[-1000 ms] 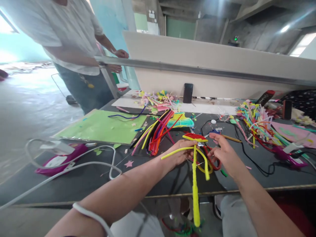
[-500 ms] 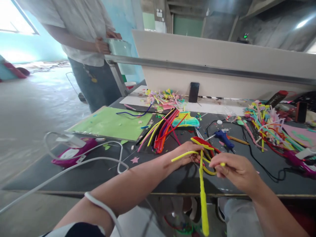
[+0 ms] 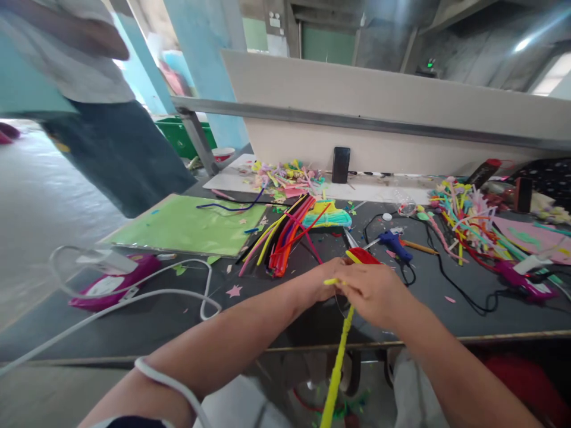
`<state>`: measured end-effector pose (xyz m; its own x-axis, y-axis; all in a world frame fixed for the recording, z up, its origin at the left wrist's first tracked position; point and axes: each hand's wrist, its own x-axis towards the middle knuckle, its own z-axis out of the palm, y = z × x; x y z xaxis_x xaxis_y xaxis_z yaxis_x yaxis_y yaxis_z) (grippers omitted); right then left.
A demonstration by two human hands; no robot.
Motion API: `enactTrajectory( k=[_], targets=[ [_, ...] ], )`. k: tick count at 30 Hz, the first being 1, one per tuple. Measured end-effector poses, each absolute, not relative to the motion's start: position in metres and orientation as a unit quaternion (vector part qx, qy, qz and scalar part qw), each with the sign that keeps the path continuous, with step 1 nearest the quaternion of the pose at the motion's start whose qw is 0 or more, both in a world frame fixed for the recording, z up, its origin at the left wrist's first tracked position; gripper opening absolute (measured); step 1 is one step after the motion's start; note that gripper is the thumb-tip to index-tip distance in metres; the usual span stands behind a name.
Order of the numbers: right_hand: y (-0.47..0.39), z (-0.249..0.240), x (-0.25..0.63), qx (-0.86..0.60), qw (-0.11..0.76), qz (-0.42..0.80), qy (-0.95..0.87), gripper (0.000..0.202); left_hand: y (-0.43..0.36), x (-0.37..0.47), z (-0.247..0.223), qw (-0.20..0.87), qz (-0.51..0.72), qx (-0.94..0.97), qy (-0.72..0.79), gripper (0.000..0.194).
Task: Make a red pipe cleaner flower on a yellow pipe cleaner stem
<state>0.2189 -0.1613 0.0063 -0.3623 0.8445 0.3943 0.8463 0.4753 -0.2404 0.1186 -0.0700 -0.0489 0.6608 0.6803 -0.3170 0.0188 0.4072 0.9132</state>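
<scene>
My left hand (image 3: 329, 278) is closed on a red and yellow piece (image 3: 366, 256), partly hidden behind my right hand. My right hand (image 3: 368, 291) lies over it, fingers pinched on a yellow pipe cleaner whose short end (image 3: 331, 282) sticks out at the left. A long yellow wrapped stem (image 3: 336, 374) hangs from beneath the hands past the table edge. Just beyond them are scissors (image 3: 350, 239), mostly covered, and a blue glue gun (image 3: 396, 245). A bundle of coloured pipe cleaners (image 3: 285, 238) lies behind my left forearm.
A green sheet (image 3: 187, 223) and purple power strip (image 3: 116, 283) lie left; a white cable crosses my left arm. A phone (image 3: 341, 164) stands at the back. Pipe cleaners (image 3: 468, 214) pile up at the right. A person (image 3: 120, 148) stands beyond the table's left.
My right hand has moved left onto my left hand, covering much of the piece. The stem's lower end has swung left. The view has shifted right, and the standing person has moved left in it.
</scene>
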Motion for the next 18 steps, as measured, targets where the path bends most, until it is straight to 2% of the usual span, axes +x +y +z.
enactTrajectory(
  k=[3,7,10,13,18],
  targets=[
    [-0.162,0.006,0.249,-0.548,0.347,0.047,-0.76,0.02,-0.063,0.125,-0.048,0.842,0.1,0.477,0.232,0.021],
    [-0.161,0.006,0.272,-0.58,0.405,0.065,-0.704,0.026,-0.062,0.125,-0.048,0.881,0.046,0.447,0.148,0.035],
    [-0.159,0.004,0.277,-0.586,0.411,0.038,-0.697,0.033,-0.067,0.125,-0.047,0.88,0.062,0.437,0.174,0.029],
    [-0.157,0.001,0.28,-0.594,0.425,-0.001,-0.684,0.026,-0.07,0.126,-0.047,0.883,0.078,0.418,0.198,0.021],
    [-0.157,-0.002,0.284,-0.609,0.455,-0.008,-0.65,0.02,-0.07,0.127,-0.047,0.886,0.086,0.404,0.212,0.021]
  ],
)
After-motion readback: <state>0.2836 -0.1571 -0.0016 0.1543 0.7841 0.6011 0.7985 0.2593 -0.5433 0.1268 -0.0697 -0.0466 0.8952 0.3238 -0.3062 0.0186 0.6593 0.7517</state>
